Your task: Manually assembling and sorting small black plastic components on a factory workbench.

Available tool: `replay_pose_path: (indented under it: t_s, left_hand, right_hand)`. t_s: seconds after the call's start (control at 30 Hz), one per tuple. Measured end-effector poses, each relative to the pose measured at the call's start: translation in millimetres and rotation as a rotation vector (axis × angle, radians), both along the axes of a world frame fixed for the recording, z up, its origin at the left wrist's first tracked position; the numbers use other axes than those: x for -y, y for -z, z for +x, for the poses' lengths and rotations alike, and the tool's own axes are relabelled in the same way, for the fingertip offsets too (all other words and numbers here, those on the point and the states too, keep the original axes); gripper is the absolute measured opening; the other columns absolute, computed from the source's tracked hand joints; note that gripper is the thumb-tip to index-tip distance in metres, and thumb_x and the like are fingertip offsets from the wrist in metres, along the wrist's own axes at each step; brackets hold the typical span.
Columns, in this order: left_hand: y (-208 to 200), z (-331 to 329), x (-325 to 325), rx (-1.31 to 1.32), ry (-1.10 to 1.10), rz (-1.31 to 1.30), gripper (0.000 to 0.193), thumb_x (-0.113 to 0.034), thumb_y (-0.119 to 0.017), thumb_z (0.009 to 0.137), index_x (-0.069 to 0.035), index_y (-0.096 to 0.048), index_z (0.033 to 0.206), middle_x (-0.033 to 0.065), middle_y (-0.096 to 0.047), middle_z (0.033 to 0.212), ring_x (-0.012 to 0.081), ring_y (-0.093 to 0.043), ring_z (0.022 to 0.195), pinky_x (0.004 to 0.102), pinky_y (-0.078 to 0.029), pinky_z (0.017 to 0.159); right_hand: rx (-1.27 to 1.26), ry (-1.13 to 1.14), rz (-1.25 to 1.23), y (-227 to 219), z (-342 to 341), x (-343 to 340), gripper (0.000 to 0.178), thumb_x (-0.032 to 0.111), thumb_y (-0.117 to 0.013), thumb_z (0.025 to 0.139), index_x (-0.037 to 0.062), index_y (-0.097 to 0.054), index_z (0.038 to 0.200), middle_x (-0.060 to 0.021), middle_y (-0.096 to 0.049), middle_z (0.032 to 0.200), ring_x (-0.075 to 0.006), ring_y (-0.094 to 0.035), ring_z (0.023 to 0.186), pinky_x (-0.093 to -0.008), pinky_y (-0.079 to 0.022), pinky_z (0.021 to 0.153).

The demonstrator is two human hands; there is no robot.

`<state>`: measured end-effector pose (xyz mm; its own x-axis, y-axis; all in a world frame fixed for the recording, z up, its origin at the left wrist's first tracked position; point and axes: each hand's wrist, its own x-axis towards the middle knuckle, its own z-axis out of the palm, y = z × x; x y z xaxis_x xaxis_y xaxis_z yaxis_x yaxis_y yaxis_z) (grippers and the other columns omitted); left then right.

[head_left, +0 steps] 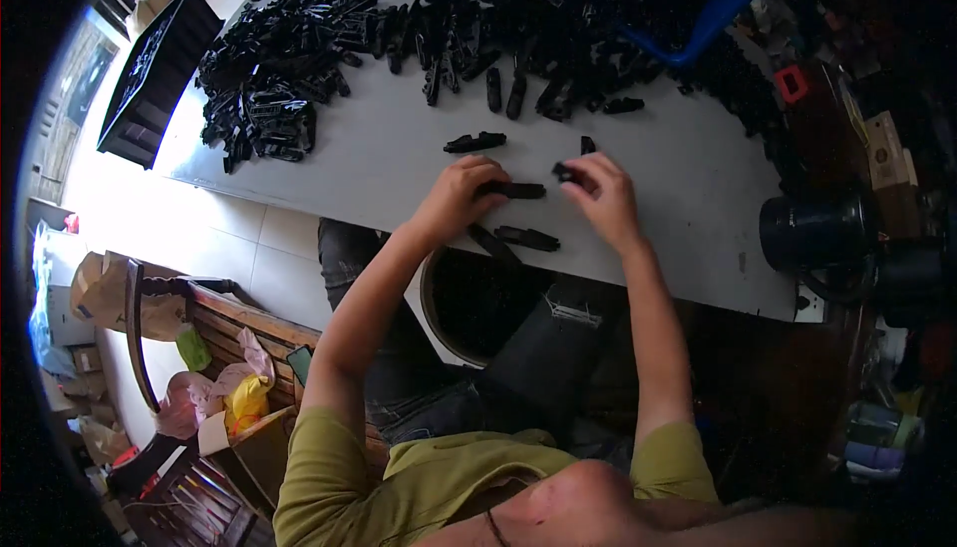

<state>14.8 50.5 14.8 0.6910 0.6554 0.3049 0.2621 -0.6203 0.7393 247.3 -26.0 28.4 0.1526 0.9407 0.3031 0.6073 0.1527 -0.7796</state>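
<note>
My left hand [459,194] is closed around one end of a long black plastic part [522,191], low over the grey table [399,148]. To its right, my right hand [606,196] pinches a small black piece [564,173] between thumb and fingers, apart from the long part. Just beyond that hand a short black piece [587,144] stands out from behind the fingers. Another black part [476,142] lies past my left hand. Nearer to me, two more black parts rest by the table's front edge, one of them a ridged part [527,239].
A large heap of black plastic parts [269,88] covers the far side of the table. At the left edge stands a black crate [150,98]; a blue bin [688,48] is far right. A dark cylindrical container [812,233] sits at the right. Below the table edge is a round bucket [429,298].
</note>
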Motion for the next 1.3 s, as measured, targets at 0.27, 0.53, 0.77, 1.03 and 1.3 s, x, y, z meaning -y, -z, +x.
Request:
replay_pose_path:
  t_s: [0.27,0.53,0.77,1.03,1.3]
  left_hand:
    - [-0.2,-1.6,-4.2,0.006,0.027,-0.06,0.026,-0.006,-0.072,0.07,-0.001,-0.066,0.095,0.0141,-0.064,0.1,0.0315,-0.061,0.093,0.0373,-0.049,0.081]
    - [4.9,0.1,-4.4,0.077,0.103,0.068,0.027,-0.007,-0.071,0.072,-0.002,-0.065,0.098,0.0139,-0.064,0.095,0.0304,-0.061,0.088,0.0374,-0.049,0.077]
    - [-18.2,-3.0,-23.5,-0.137,-0.452,0.299,0.024,-0.013,-0.07,0.076,-0.005,-0.056,0.094,0.0108,-0.057,0.099,0.0335,-0.052,0.095,0.0416,-0.044,0.081]
    - [0.9,9.2,-12.8,0.01,0.092,0.125,0.026,0.002,-0.065,0.072,-0.002,-0.056,0.096,0.0128,-0.058,0.102,0.0346,-0.056,0.095,0.0371,-0.047,0.081]
    - [5.8,3.0,-18.4,0.23,-0.029,-0.414,0.021,0.007,-0.066,0.071,0.004,-0.06,0.091,0.0104,-0.061,0.101,0.0231,-0.061,0.092,0.0327,-0.049,0.079]
  right_hand:
    - [0.116,-0.251,-0.164,-2.1,-14.2,4.0,0.027,0.009,-0.074,0.074,0.0019,-0.064,0.098,-0.0076,-0.058,0.092,-0.0211,-0.06,0.08,-0.0322,-0.048,0.069]
    - [0.144,-0.303,-0.014,9.1,-31.9,-6.7,0.027,0.016,-0.076,0.073,0.0024,-0.063,0.092,-0.008,-0.058,0.089,-0.0253,-0.059,0.08,-0.038,-0.048,0.068]
    - [0.481,0.293,-0.187,-4.3,7.4,-32.5,0.033,0.026,-0.076,0.074,0.0039,-0.059,0.091,-0.0103,-0.061,0.088,-0.0269,-0.061,0.077,-0.0361,-0.048,0.063]
    - [-0.3,-0.12,-0.083,7.6,-24.9,-35.1,0.022,0.007,-0.07,0.076,0.0016,-0.061,0.095,-0.0069,-0.062,0.097,-0.0196,-0.06,0.091,-0.0317,-0.047,0.081]
    - [0.372,-0.207,0.051,1.7,-9.3,-24.9,0.023,0.008,-0.077,0.064,0.0027,-0.068,0.085,-0.0076,-0.06,0.094,-0.0242,-0.055,0.085,-0.0328,-0.045,0.077]
